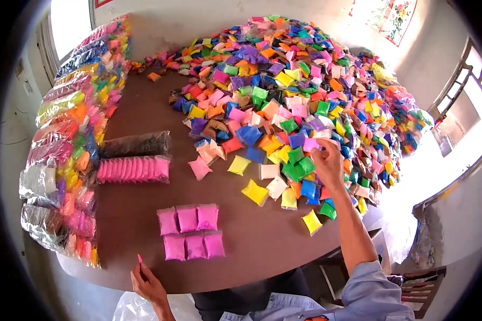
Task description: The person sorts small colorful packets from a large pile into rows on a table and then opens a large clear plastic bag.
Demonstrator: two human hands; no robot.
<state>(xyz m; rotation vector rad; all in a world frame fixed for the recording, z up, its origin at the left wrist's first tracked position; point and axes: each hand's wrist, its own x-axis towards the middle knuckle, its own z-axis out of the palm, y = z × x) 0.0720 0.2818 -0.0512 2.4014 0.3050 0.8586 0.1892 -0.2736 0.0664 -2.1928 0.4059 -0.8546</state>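
Observation:
My right hand (329,163) reaches to the front of a big heap of small colourful packets (284,80). Its fingers are closed at a pinkish-lilac packet (311,144) by the thumb and forefinger. Near the table's front edge, my left hand (148,284) is closed on a thin pink pointed thing (140,259), too small to name exactly. Between the hands, several magenta packets (187,219) lie flat in two neat rows. Green packets (300,168) and a yellow packet (311,222) lie just below my right hand.
Along the left side of the brown table (128,219) runs a long stack of filled clear bags (64,117). A bag of pink packets (134,169) and a dark bag (136,144) lie beside it. A wooden chair (420,289) stands at the lower right.

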